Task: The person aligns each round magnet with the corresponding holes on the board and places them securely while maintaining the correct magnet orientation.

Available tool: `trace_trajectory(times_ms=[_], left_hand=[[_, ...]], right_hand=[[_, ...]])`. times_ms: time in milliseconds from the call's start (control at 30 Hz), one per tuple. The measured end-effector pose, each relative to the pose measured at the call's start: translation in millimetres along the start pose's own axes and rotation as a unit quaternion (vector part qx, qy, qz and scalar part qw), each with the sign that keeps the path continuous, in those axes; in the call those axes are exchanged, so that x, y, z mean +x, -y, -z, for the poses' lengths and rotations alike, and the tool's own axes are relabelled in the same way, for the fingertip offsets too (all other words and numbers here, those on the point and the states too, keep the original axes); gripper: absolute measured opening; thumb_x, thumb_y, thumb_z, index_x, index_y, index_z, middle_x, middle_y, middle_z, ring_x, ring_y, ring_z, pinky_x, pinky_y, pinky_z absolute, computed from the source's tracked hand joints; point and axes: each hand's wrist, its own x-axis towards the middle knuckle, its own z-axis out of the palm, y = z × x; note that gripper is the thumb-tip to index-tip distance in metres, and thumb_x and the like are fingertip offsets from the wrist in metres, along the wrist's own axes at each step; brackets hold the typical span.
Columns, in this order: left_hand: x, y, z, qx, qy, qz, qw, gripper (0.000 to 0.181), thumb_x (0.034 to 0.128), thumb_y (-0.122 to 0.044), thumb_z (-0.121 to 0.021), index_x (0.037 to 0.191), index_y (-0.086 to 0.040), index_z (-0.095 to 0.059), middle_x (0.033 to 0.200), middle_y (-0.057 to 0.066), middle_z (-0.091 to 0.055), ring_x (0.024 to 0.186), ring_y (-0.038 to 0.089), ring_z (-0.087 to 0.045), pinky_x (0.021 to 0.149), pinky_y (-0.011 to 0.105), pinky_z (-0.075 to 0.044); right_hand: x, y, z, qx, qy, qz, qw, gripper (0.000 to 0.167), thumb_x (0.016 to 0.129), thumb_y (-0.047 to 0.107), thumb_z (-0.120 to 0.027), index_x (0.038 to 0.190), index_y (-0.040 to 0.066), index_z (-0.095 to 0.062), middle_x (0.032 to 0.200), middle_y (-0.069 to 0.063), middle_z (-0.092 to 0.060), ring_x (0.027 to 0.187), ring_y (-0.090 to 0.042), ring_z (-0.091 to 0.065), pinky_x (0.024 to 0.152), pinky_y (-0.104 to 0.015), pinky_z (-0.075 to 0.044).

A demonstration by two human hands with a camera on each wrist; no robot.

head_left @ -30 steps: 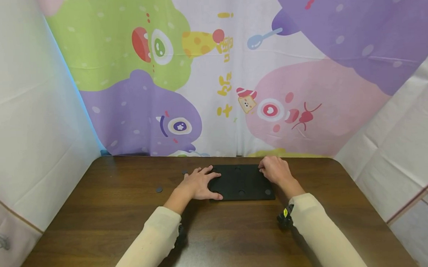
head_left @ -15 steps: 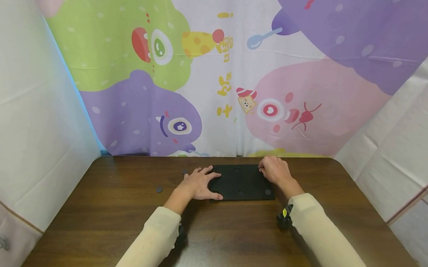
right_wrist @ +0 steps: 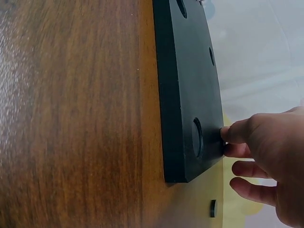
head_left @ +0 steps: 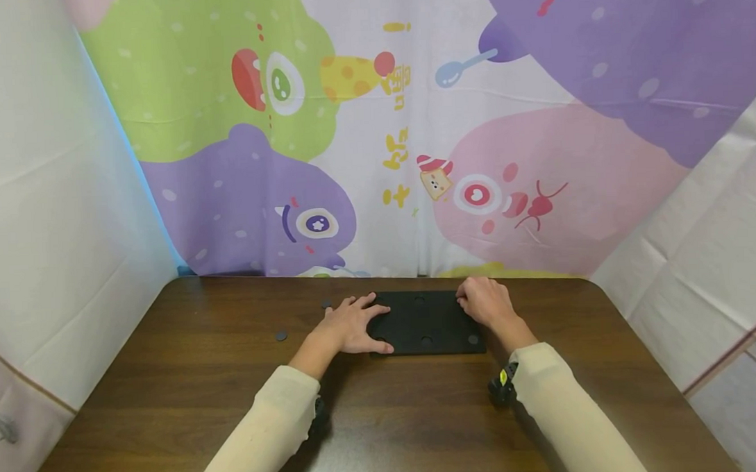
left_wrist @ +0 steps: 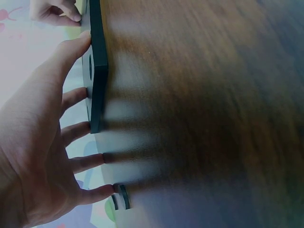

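Note:
A flat black board (head_left: 446, 320) with round recesses lies near the table's back edge. My left hand (head_left: 350, 327) spreads over its left end, thumb and some fingertips touching the board; the little finger's tip is close to a dark disc (head_left: 327, 304). At the far right corner is my right hand (head_left: 488, 301), fingers bent. In the right wrist view its thumb and forefinger (right_wrist: 227, 142) meet the board's far edge; whether a disc is between them cannot be told. A disc (head_left: 473, 339) sits in the near right recess, and another (right_wrist: 213, 208) lies beyond the board's right end.
Another dark disc (head_left: 281, 336) lies on the brown wooden table (head_left: 397, 416), left of my left hand. A cartoon-printed cloth (head_left: 374, 139) hangs behind the table, and pale cloth walls stand at both sides.

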Motion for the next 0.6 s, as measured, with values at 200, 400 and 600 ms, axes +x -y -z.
trace_trajectory(times_ms=[200,400,600], left_hand=[[-21.3,-20.0,17.0,-0.002,-0.003,0.003,1.0,0.095,0.0889,-0.08,-0.078,0.17,-0.039,-0.049,0.189,0.007,-0.029,0.171,0.052,-0.031,0.125,0.092,-0.028],[-25.5,-23.7,20.7,-0.006,0.002,0.007,1.0,0.094,0.0909,-0.076,-0.078,0.171,-0.037,-0.048,0.19,0.006,-0.027,0.173,0.053,-0.029,0.126,0.091,-0.026],[-1.6,-1.2,1.0,0.003,0.006,0.001,1.0,0.1,0.0869,-0.087,-0.075,0.173,-0.044,-0.044,0.192,0.003,-0.022,0.174,0.053,-0.025,0.127,0.092,-0.024]], right_hand=[[0.5,-0.4,0.2,-0.004,0.006,-0.006,1.0,0.019,0.104,0.018,-0.079,0.119,0.01,-0.088,0.125,-0.013,-0.086,0.111,-0.039,-0.082,0.091,-0.061,-0.067],[-0.8,-0.2,1.3,0.0,0.005,-0.007,1.0,0.019,0.104,0.017,-0.08,0.12,0.01,-0.087,0.125,-0.013,-0.085,0.113,-0.039,-0.081,0.092,-0.061,-0.066],[-1.1,0.7,1.3,0.004,0.005,-0.006,1.0,0.02,0.104,0.017,-0.079,0.121,0.011,-0.087,0.126,-0.013,-0.085,0.113,-0.038,-0.081,0.091,-0.06,-0.067]])
